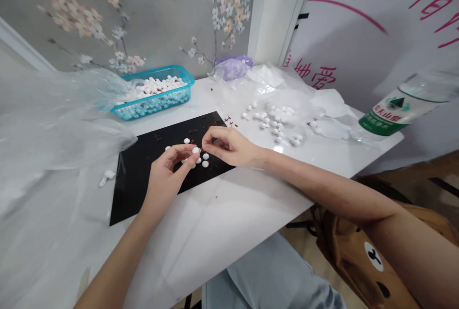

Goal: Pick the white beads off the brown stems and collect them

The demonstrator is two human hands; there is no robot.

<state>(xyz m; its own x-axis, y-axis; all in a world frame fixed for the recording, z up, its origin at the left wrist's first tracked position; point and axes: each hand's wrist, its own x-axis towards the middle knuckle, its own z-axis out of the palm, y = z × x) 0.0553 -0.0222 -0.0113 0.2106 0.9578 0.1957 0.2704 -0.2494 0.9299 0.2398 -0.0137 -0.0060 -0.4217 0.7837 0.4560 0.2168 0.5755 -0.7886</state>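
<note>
left hand: the left hand (163,180) is sitting half open over the mat, with its fingers curving up. its fingertips are close by a white bead (196,150), but i cannot tell if they are holding it.

right hand: the right hand (227,146) is bending down from the right, with its fingertips coming together near the same bead. i cannot tell if it has hold of anything.

beads on the mat: more white beads (205,163) are lying on a black mat (143,189), around and just under the hands.

brown bits: tiny brown bits (193,132) are lying on the far part of the mat and on the table near it.

table: a white table (229,208) is holding everything up.

far left: a blue basket (179,77) full of white beads is sitting by the wall, and a big clear bag (53,122) is hanging over the left side.

far right: a clear plastic sheet (276,122) is lying flat with lots of white beads on it, and a purple bag (233,67) is sitting behind it.

right edge: a water bottle (387,113) with a green label is lying on its side.

near right: a brown bear bag (358,256) is sitting below the table, beside the person's blue jeans (272,280).
</note>
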